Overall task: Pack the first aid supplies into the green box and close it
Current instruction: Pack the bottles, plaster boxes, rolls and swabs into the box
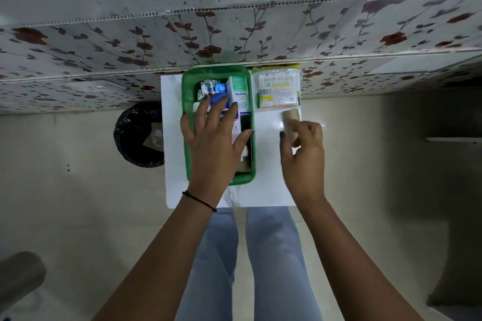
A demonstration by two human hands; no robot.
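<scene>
The open green plastic box [186, 122] sits on the left half of a small white tabletop [268, 185], long axis running away from the person, already holding a white carton [238, 96], a blue-capped bottle [218, 98] and foil packets. The left hand [214, 141] lies spread flat over its contents, gripping nothing. Just right of the box, the right hand [302, 148] pinches a tan bandage roll [290, 121] between thumb and fingers, roll pointing away. The box lies directly left of that roll, so the right hand is nearer for the drop. A clear pack of cotton swabs [279, 88] waits beyond
</scene>
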